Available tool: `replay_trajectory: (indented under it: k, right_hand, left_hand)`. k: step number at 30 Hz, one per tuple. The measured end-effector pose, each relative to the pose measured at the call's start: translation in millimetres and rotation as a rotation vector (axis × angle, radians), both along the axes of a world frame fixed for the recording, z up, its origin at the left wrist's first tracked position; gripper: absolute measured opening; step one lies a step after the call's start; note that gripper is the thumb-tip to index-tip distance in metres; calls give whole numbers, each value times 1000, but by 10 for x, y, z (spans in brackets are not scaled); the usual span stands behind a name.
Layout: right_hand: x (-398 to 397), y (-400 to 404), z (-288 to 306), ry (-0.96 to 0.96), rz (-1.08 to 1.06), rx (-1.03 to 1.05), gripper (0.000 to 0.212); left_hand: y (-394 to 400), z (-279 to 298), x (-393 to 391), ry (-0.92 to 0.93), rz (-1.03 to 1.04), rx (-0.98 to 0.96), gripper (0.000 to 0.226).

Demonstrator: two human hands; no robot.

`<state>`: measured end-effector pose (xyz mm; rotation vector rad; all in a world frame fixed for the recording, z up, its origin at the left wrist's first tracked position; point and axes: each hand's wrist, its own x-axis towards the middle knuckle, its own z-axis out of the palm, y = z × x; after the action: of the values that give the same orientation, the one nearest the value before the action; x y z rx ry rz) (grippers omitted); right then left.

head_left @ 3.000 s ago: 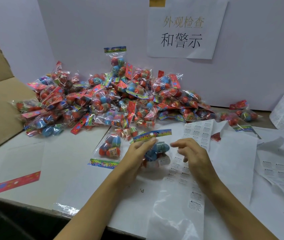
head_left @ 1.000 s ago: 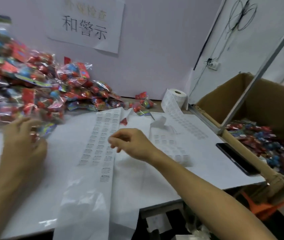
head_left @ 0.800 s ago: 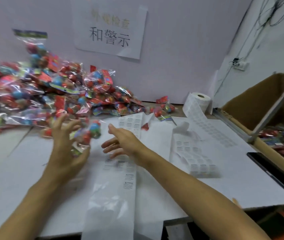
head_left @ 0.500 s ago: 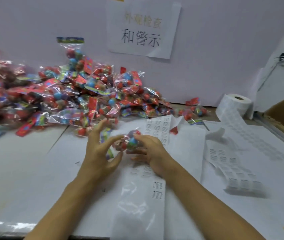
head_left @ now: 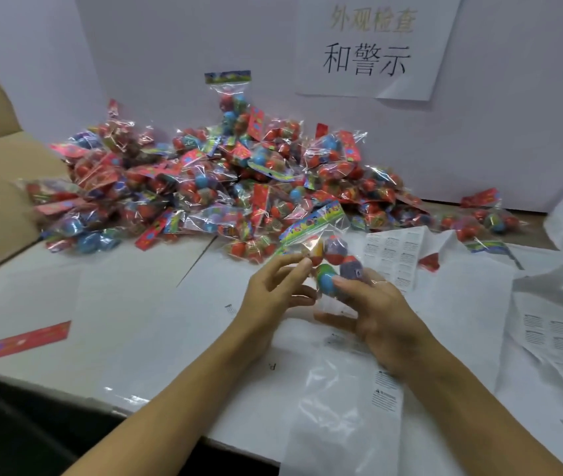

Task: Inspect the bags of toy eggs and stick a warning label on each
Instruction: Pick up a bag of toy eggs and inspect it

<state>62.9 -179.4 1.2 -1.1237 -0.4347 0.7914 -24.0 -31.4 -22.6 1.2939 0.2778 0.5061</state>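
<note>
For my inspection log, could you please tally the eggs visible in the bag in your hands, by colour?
Purple eggs: 2
Green-and-blue egg: 1
Yellow-and-red egg: 1
Total: 4 eggs visible in the held bag

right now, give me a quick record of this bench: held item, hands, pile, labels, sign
held item: bag of toy eggs, raised over the table
left hand: fingers on the bag's left side
right hand: grips the bag from the right
pile: many bags against the back wall
labels: sheet behind the hands, more at right
sign: paper on wall
</note>
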Motion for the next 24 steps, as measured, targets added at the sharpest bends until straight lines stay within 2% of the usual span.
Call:
replay_trajectory:
  k: [6,9,12,13,16,17,19,21,24]
  right_hand:
    - [8,-67,-13,-256,38,-292,41]
    - [8,-72,-11,-313,52,-312,45]
    - [5,-65,-4,-341,10,-263,41]
    - [-4,-62,-6,-347,9,-252,39]
    - [-37,-51,-23,-356,-22,-255,42]
    - [-37,-45,-28,-351,-41,-268,48]
    - [-23,-42,-38,-329,-55,-263,49]
    - [-12,-50,-37,-290,-53,-225,41]
    - [1,-64,-39,-271,-58,-201,34]
  left_hand:
    - [55,46,9,-83,66,-186,31]
    - [127,21,-20,-60,65,-97,24]
    - [125,17,-33,7,38,19,55]
    - [123,5,-34,13,27,42,58]
    - [105,-13,-42,-12,-13,125,19]
    - [100,-10,-39,-15,-25,123,15]
    - [92,5,-44,6,-72,108,24]
    - [87,13,-53,31,-139,108,32]
    - [101,-1,-55,30,-155,102,24]
